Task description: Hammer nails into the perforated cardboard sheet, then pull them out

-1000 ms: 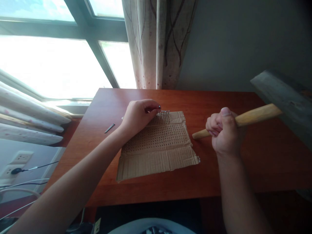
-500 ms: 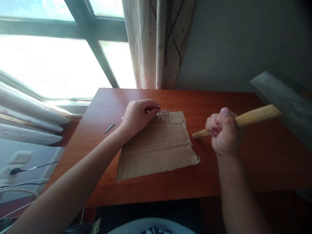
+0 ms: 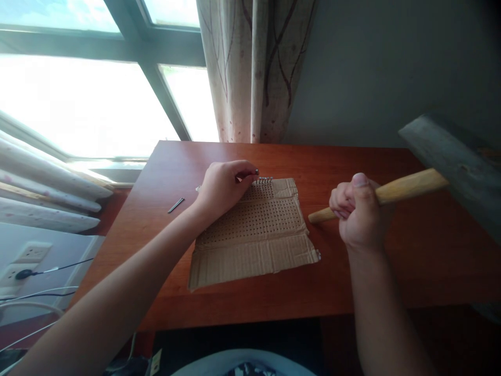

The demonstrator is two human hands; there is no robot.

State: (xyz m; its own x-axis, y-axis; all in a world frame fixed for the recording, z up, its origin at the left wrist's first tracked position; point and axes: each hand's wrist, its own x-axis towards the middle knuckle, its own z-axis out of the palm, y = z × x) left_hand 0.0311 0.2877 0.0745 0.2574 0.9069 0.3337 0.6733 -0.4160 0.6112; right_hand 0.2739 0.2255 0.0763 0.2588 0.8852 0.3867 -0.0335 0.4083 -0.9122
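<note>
My left hand is closed in a pinch on a nail, whose head shows above the fingertips; its shank is hidden. It is over the far edge of a brown cardboard sheet marked with rows of small holes. Just right of the fingertips, several nails stand in a row in the cardboard. To the right of the sheet, my right hand is wrapped round the wooden handle of a hammer. The hammer's large grey head is raised at the far right, partly blurred.
Loose nails lie on the reddish wooden table, left of the cardboard. A window and curtain stand behind it. Wall sockets with cables are at the lower left. A white rounded rim shows below the table's front edge.
The hammer head has shifted very slightly to the left with my right hand. My left hand keeps its pinch on the nail, almost still.
</note>
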